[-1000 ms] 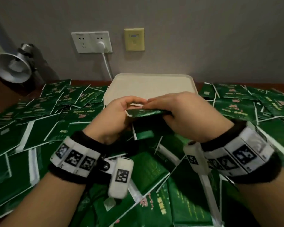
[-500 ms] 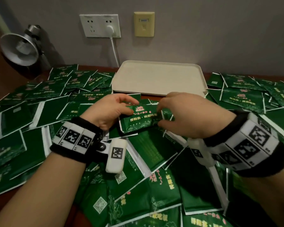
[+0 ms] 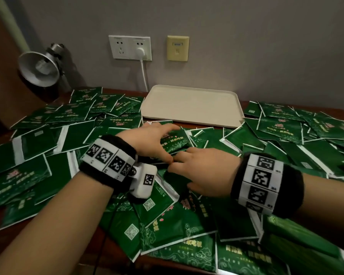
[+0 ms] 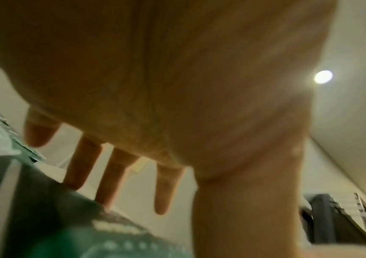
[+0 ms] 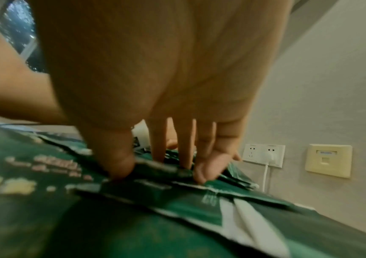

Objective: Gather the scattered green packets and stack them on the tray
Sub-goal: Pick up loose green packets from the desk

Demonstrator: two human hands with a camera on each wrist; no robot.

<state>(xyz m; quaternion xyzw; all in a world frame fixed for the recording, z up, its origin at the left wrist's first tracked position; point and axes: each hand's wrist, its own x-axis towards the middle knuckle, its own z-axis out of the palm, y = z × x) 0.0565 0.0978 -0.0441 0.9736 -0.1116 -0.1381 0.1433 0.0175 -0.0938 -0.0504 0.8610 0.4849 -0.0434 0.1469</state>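
- Packet (image 3: 172, 142) pinched by left hand (image 3: 147, 142), steadied for gathering.
- Right hand (image 3: 204, 171) fingers curled onto packets near the tabletop's middle.
- Tray (image 3: 191, 105) bare at the back edge.

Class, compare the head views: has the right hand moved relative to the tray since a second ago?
Yes. The right hand has dropped away from the tray toward the person, onto the packets.

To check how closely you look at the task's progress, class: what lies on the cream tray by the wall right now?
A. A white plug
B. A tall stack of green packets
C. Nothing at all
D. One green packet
C: the head view shows the tray bare, while the green packets lie spread over the table around it.
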